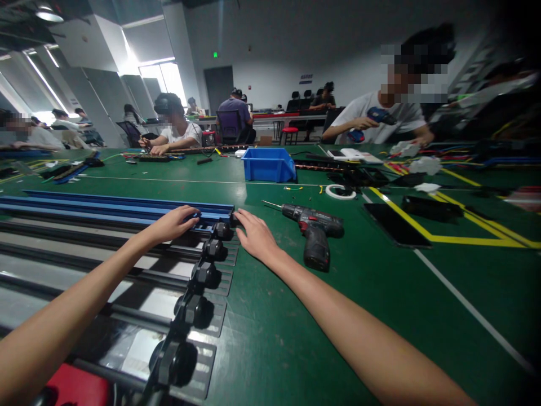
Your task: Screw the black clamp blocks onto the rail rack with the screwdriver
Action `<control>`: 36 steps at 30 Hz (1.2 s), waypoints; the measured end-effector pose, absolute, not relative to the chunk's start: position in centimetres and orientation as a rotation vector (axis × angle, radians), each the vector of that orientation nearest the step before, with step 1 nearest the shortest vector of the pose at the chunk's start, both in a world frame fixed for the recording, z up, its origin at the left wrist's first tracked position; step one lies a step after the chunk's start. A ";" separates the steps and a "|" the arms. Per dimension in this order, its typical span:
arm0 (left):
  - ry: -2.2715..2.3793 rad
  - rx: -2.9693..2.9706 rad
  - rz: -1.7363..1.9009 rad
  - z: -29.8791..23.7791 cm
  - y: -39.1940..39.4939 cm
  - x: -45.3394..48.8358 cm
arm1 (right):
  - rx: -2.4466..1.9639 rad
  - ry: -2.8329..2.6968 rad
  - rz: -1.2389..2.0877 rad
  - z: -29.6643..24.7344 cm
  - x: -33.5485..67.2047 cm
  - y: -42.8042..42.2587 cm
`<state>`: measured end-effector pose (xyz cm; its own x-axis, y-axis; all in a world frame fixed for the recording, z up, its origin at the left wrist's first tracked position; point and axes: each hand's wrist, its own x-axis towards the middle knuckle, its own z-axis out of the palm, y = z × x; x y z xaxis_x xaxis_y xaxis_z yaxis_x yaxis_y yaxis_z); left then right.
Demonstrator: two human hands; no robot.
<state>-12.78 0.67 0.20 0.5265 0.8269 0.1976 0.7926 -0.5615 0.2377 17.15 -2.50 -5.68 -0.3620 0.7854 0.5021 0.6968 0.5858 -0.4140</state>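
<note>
My left hand [175,223] lies with open grip on the right end of the blue rail [105,206], I think to steady it. My right hand [256,234], also open, rests just beside on the tabletop [296,316].

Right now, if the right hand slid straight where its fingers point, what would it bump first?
Probably the end of the blue rail, just beyond the right hand; depth is hard to judge.

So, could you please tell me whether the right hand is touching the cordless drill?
Apart. The head view shows bare green table between the right hand and the cordless drill.
</note>
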 end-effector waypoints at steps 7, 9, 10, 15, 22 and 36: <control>1.414 2.636 0.440 0.3 0.5 -12.7 | -1.209 -2.083 0.130 -5.5 17.1 -2.7; 1.412 2.639 0.442 0.3 0.5 -12.8 | -1.210 -2.076 0.129 -5.5 17.1 -2.6; 1.412 2.640 0.443 0.3 0.5 -12.8 | -1.208 -2.076 0.132 -5.6 17.1 -2.5; 1.398 2.645 0.438 0.3 0.5 -12.8 | -1.163 -2.083 0.212 -5.9 17.2 -2.3; 1.402 2.640 0.449 0.3 0.4 -12.6 | -1.120 -2.104 0.301 -6.2 17.3 -2.3; 1.407 2.651 0.437 0.3 0.5 -12.7 | -1.037 -2.153 0.363 -6.1 17.6 -1.9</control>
